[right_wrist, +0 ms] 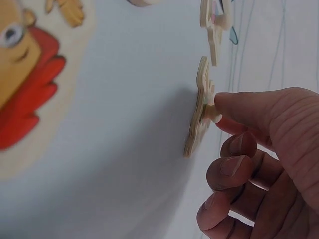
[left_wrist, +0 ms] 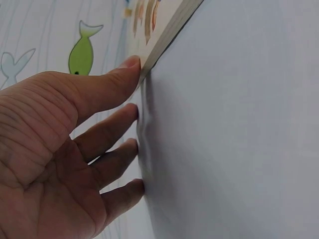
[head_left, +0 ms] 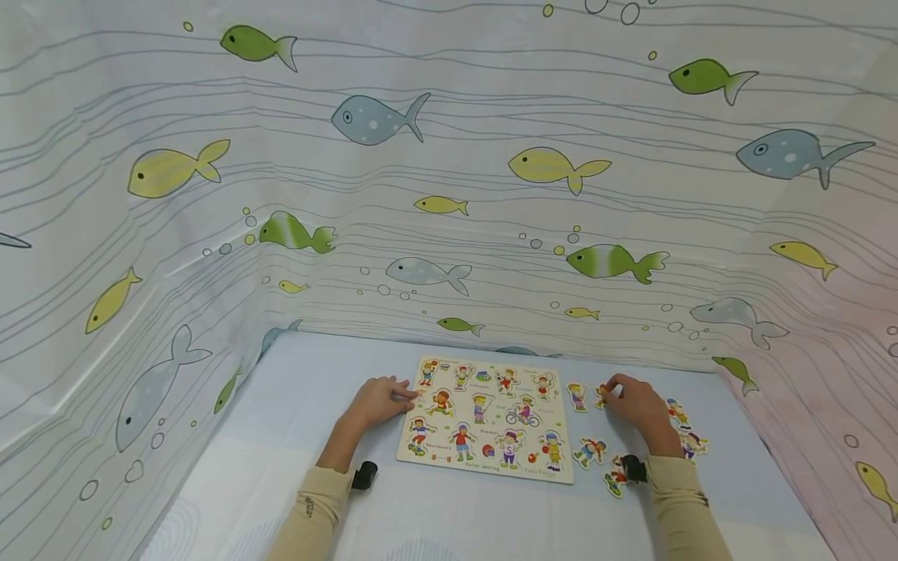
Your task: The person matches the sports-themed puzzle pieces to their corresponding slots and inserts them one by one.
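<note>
A flat wooden puzzle board [head_left: 457, 422] with sports figures in its spaces lies on the table. My left hand [head_left: 382, 401] rests at the board's left edge; in the left wrist view the thumb [left_wrist: 124, 77] touches that edge and the other fingers are spread, their tips at the table surface. On the board's right side my right hand [head_left: 634, 401] pinches a small knobbed puzzle piece [right_wrist: 198, 117] by its knob, between thumb and index finger. The piece's printed face is mostly hidden in the right wrist view, where it stands edge-on.
Several loose puzzle pieces lie right of the board, among them a figure in purple [head_left: 577, 397], one in blue [head_left: 589, 452] and one near the right wrist [head_left: 615, 477]. More pieces [head_left: 677, 413] lie beyond the right hand. A fish-patterned curtain [head_left: 491, 234] surrounds the table.
</note>
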Demonstrator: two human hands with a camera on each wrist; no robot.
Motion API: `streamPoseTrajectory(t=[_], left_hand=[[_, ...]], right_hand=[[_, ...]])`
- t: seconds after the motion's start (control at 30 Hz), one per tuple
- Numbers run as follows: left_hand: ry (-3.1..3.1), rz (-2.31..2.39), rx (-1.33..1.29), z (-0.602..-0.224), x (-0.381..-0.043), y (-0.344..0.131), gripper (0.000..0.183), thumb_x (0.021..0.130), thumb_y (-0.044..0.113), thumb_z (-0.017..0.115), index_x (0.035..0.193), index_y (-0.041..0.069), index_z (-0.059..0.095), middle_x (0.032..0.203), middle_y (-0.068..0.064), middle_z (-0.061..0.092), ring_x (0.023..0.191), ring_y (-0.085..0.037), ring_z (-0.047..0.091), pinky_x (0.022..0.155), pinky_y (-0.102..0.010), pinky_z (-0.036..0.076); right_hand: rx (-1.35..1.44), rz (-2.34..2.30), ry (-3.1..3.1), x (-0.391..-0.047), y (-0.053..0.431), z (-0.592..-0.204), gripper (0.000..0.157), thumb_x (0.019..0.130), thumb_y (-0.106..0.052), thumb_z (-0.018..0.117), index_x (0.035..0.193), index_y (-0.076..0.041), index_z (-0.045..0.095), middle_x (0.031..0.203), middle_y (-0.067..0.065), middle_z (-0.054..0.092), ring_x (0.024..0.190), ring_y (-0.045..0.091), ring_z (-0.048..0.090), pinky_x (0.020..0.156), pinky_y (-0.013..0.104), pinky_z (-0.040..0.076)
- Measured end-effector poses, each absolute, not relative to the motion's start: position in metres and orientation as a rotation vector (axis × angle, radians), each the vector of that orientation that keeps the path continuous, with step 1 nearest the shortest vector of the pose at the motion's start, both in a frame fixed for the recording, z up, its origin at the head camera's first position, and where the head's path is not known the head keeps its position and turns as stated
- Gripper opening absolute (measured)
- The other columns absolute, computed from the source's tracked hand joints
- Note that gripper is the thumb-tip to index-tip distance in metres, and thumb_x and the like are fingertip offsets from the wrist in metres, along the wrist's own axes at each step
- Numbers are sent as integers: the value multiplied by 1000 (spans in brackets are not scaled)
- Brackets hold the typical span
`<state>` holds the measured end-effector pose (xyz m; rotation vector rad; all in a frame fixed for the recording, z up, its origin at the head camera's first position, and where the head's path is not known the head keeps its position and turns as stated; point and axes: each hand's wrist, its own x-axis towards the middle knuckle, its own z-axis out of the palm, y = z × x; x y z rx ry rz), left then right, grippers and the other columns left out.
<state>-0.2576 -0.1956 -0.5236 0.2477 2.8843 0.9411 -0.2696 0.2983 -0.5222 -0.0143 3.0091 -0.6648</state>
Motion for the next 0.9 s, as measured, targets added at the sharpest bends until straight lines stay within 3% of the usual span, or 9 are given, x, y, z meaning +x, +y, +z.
streamPoseTrajectory(t=[0.9], left_hand=[[2893, 933, 237, -528, -260, -196, 23, 84, 23, 79, 106, 17, 78, 130, -7, 63, 136, -36, 43, 115, -54, 26]], right_hand=[[0, -588, 2992, -263, 299, -512, 22, 94, -20, 62, 107, -2, 64, 85, 11, 63, 67, 22, 53, 53, 36, 43]])
